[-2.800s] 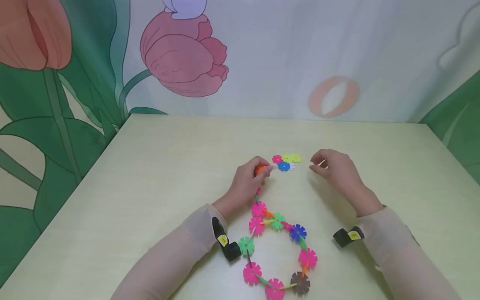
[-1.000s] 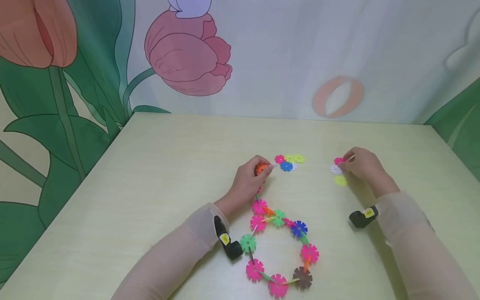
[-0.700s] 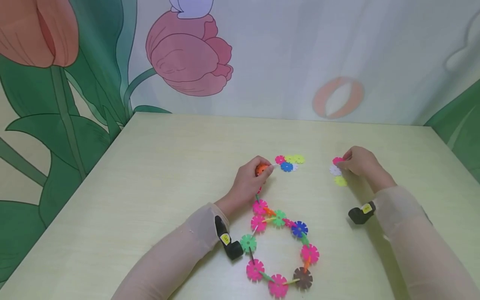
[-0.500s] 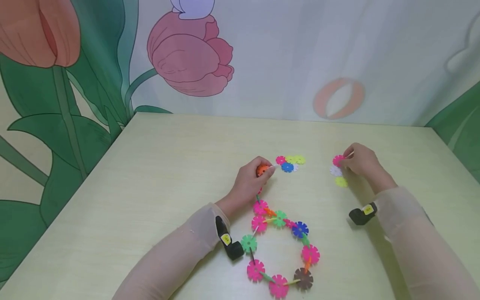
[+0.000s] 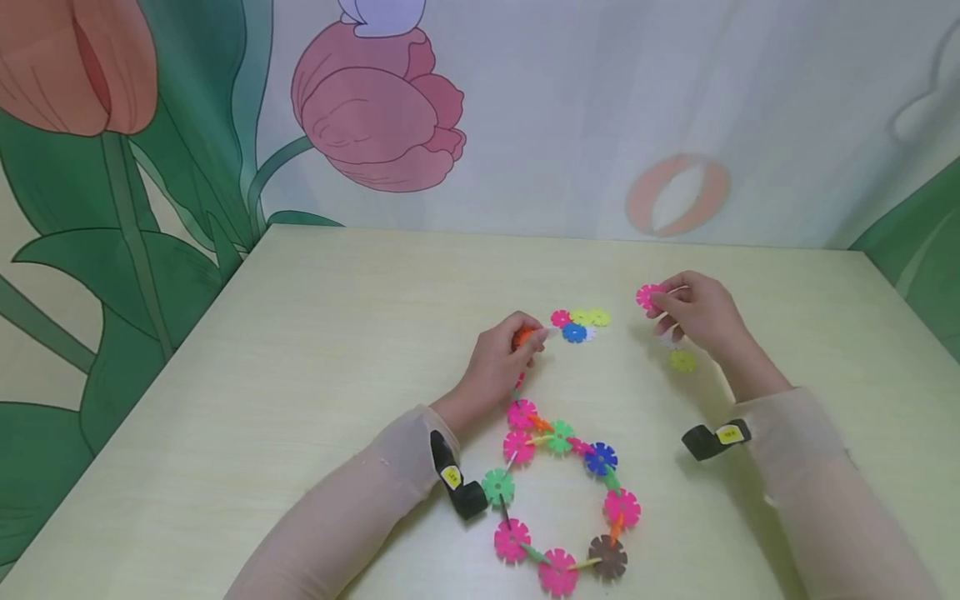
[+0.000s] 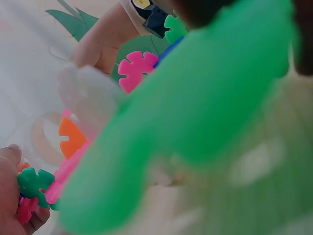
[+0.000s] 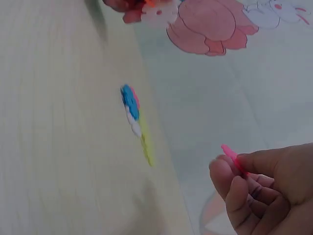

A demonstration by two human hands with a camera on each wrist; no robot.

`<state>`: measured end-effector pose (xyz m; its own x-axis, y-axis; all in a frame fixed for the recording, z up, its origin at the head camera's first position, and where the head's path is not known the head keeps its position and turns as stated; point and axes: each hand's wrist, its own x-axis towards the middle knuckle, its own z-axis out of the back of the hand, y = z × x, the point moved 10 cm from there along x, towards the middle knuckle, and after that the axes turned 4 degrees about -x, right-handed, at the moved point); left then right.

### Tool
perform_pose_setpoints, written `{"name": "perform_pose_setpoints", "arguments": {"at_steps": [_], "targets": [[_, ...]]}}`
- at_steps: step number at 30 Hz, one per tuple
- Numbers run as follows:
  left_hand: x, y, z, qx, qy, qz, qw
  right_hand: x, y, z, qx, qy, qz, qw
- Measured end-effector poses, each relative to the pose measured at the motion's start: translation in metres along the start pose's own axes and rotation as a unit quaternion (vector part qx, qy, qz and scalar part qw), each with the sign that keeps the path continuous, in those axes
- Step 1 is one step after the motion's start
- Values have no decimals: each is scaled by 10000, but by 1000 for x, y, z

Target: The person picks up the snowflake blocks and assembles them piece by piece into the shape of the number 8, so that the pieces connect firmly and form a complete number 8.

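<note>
My left hand (image 5: 498, 358) holds the upper end of a chain of notched, flower-shaped plastic snowflake discs. An orange snowflake disc (image 5: 523, 337) shows in its grip, and a white one (image 5: 552, 332) pokes out past the fingertips. Below it, the chain runs down to a closed ring of linked discs, among them a brown disc (image 5: 607, 557) and a blue one (image 5: 601, 458). Between thumb and fingers, my right hand (image 5: 697, 312) pinches a single pink snowflake disc (image 5: 648, 297), raised off the table. In the left wrist view a large blurred green disc (image 6: 195, 98) covers much of the scene.
Between the hands lies a small group of loose discs, including a blue disc (image 5: 574, 332) and a yellow disc (image 5: 598, 317). Under my right hand are a partly hidden white disc (image 5: 670, 339) and a yellow-green disc (image 5: 682, 361). A flower-printed backdrop (image 5: 525, 125) stands behind the table (image 5: 337, 317).
My right hand first went rightward to the loose discs there. It has since picked up the pink one and moved it up and to the left. My left hand stays in place.
</note>
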<state>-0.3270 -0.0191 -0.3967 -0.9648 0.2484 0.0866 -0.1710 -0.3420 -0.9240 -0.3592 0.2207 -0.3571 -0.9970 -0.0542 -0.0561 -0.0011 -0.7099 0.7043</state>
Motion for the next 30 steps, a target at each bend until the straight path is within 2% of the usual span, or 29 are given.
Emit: {"name": "perform_pose_setpoints", "arguments": {"at_steps": [9, 20, 30], "targets": [[1, 1, -2, -43, 26, -26, 10000, -13, 37, -39, 551, 445, 515, 9962], [-1, -4, -2, 37, 61, -125, 9999, -17, 51, -72, 1198, 904, 777, 9856], [-1, -5, -6, 134, 144, -187, 9996, -21, 58, -84, 1195, 1104, 1029, 9813]]}}
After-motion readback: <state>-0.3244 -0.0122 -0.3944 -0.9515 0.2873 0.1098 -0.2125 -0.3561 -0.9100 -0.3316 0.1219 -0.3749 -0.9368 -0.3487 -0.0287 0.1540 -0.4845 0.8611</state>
